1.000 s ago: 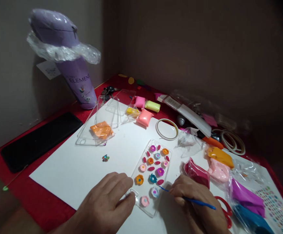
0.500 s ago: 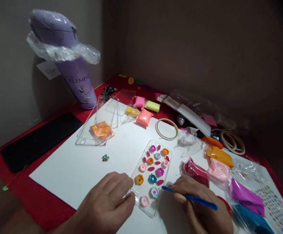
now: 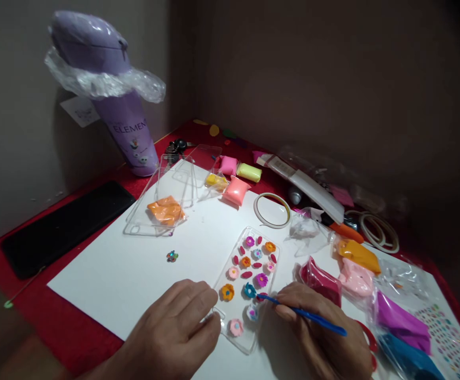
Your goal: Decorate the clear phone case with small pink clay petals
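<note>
A clear phone case (image 3: pixel 249 287) dotted with small clay flowers and red petals lies on a white sheet (image 3: pixel 134 264). My left hand (image 3: pixel 174 330) rests with curled fingers pressing the case's near left corner. My right hand (image 3: pixel 325 338) grips a thin blue tool (image 3: pixel 304 315), whose tip touches a red petal on the case's right edge near a teal flower (image 3: pixel 249 290). A loose small flower (image 3: pixel 171 256) lies on the sheet to the left.
Bagged clay in magenta (image 3: pixel 320 279), pink, orange, purple and blue crowds the right. A tape ring (image 3: pixel 271 209), empty clear cases with orange clay (image 3: pixel 165 210), a purple bottle (image 3: pixel 119 100) and a black phone (image 3: pixel 63 227) stand further back on the red table.
The blue tool's tip has moved up and left, from beside the case's lower right edge onto the red petal. My left hand has stayed put.
</note>
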Motion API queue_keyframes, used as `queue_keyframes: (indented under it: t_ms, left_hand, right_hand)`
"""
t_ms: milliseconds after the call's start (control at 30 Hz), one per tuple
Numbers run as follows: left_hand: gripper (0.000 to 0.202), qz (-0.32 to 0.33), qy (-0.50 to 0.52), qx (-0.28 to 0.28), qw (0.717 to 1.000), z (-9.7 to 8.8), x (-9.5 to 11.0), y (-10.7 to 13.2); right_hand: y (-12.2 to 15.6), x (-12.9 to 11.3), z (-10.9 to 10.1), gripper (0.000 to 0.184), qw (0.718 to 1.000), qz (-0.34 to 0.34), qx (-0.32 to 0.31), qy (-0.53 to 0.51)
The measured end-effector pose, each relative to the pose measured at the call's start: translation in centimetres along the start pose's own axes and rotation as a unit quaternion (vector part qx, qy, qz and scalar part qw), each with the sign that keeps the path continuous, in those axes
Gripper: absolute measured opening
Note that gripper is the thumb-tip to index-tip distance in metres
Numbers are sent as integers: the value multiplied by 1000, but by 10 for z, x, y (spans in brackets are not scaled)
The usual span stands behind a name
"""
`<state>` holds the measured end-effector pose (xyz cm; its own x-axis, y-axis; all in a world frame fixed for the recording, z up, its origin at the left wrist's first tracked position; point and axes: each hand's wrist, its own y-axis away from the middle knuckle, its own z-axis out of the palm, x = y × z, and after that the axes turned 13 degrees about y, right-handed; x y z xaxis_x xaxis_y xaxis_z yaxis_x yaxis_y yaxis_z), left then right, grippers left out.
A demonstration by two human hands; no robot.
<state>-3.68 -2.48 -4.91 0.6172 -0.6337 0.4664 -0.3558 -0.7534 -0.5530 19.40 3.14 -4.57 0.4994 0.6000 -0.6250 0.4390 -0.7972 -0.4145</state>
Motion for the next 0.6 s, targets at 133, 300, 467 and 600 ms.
queue_keyframes:
  t_ms: [133,300,467,600]
  left_hand:
    - [19,17,0,10,1000,3,-3,6]
    - [19,6,-6,19,1000,6,-2,6]
    - [17,-2,-10,22,1000,5,-1,1]
    - [18,10,-4,22,1000,4,-2,1]
  right_hand:
    - [0,4,1,21,1000,-10,-22,2]
    - [-1,6,0,18,999,-7,-44,3]
    - [-2,6,1,18,999,-17,-42,4]
    - [-3,6,2,18,999,-9,-39,9]
